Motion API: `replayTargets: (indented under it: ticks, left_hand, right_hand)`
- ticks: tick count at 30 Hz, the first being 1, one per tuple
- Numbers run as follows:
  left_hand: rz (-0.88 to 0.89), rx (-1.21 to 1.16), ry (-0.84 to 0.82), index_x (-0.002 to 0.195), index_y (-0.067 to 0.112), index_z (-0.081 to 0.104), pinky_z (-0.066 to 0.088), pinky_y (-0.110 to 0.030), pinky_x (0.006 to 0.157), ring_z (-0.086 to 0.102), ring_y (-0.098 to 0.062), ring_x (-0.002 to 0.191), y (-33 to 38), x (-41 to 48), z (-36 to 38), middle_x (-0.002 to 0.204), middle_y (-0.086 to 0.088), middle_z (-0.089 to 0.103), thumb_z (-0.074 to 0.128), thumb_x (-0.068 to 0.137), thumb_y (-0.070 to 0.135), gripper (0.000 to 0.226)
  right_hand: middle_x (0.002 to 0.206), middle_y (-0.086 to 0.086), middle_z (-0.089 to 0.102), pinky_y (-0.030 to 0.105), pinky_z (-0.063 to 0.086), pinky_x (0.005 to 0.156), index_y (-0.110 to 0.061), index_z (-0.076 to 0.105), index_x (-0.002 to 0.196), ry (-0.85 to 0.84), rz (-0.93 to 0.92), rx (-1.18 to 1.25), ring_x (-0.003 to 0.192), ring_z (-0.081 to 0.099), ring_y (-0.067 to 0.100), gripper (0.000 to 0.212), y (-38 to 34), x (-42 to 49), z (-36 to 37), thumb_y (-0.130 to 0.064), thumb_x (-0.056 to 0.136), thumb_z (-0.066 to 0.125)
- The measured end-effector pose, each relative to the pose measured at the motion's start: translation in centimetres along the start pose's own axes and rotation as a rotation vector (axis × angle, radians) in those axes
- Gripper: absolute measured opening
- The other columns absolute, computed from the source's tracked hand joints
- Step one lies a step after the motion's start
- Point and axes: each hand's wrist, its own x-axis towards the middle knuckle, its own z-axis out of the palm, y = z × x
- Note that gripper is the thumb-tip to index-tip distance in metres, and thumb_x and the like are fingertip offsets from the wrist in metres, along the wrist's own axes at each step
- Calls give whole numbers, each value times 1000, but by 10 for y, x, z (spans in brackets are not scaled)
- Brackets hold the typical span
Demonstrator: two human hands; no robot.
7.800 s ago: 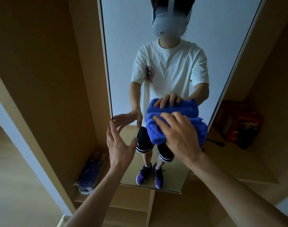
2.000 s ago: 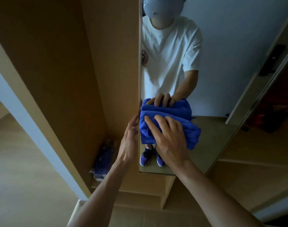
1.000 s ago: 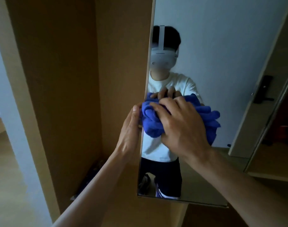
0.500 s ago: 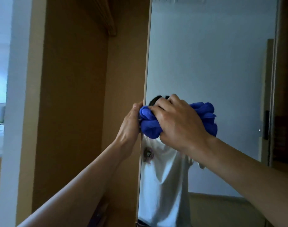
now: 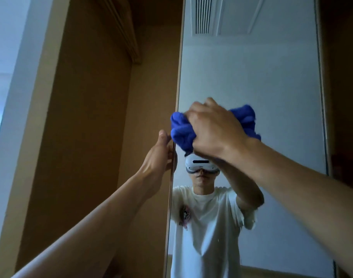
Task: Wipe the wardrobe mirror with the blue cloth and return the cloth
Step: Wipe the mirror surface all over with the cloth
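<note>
The tall wardrobe mirror (image 5: 262, 81) fills the right half of the view and reflects a person in a white shirt with a headset. My right hand (image 5: 213, 129) grips the bunched blue cloth (image 5: 180, 131) and presses it against the glass near the mirror's left edge, at about head height. My left hand (image 5: 158, 155) holds that left edge just below the cloth, thumb up on the front, fingers wrapped behind the panel.
Brown wardrobe panels (image 5: 91, 137) stand left of the mirror, with a rail (image 5: 125, 31) running along the top. A pale wall or door frame (image 5: 13, 97) lies at the far left. Another dark wooden panel (image 5: 344, 97) borders the mirror's right side.
The cloth and my right hand have travelled up the mirror from its lower part to head height. My left hand slid up the left edge with them, and my view tilted upward.
</note>
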Motion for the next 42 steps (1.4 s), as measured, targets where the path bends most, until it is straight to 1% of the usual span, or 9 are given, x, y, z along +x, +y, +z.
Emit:
replayTargets:
  ticks: [9,14,19,24,26,29,34,38,42]
  left_hand:
    - [-31,-50,-11,100,34,73,52,-35,88,75,-12,90,-6,-13,2,90,7,80,28,107,59,52]
    - [-10,90,-81,79,76,63,50,-16,69,67,16,80,-13,-31,6,82,37,70,23,106,59,52]
    - [-4,-4,-45,90,30,75,51,-7,57,71,9,73,-16,-33,9,76,19,77,24,110,52,59]
    - [-30,-51,0,85,13,72,55,-17,53,75,-9,67,-11,-42,14,72,-3,78,37,108,52,57]
    - [2,3,7,85,22,77,57,-16,62,76,-7,73,-11,-45,15,77,0,79,30,107,57,62]
    - [9,128,25,110,49,67,48,-38,104,65,-15,113,-12,-49,17,121,3,70,14,98,76,60]
    - [-31,248,66,97,40,53,42,-58,110,55,-28,118,-7,-53,22,117,-2,58,14,77,89,66]
    - [18,249,110,94,32,52,34,-63,114,40,-42,139,-6,-52,33,110,-1,57,18,99,70,51]
    - [21,275,100,107,29,53,40,-57,108,47,-34,126,-12,-51,37,124,-8,53,16,103,66,52]
  right_hand:
    - [98,-3,60,36,43,75,-21,62,104,-23,-92,-21,91,49,21,29,-16,-43,11,-15,76,67]
    - [89,-1,50,38,30,69,-20,49,89,59,14,-104,90,49,27,21,15,3,-15,-8,75,59]
    - [91,-4,57,34,33,69,-21,60,96,16,-39,-2,86,44,20,26,-9,-30,5,-11,72,63]
    - [90,-4,60,37,45,72,-19,63,97,-58,-131,20,82,44,19,26,-26,-73,20,-10,73,63]
    - [93,-3,61,36,44,72,-19,64,103,-25,-146,-11,85,48,21,28,-23,-67,18,-12,76,66]
    - [105,2,63,39,43,77,-18,63,112,54,-92,-152,97,52,26,31,3,-37,3,-14,81,64]
    - [90,0,54,37,31,72,-20,57,95,80,75,-122,92,50,29,28,46,-17,-22,-3,73,56]
    - [93,-1,59,34,33,72,-20,60,98,-14,-30,-13,84,42,19,32,20,-69,-2,-6,70,65]
    - [105,-3,63,34,46,79,-22,63,114,-72,-94,7,92,48,19,39,7,-107,12,-12,76,68]
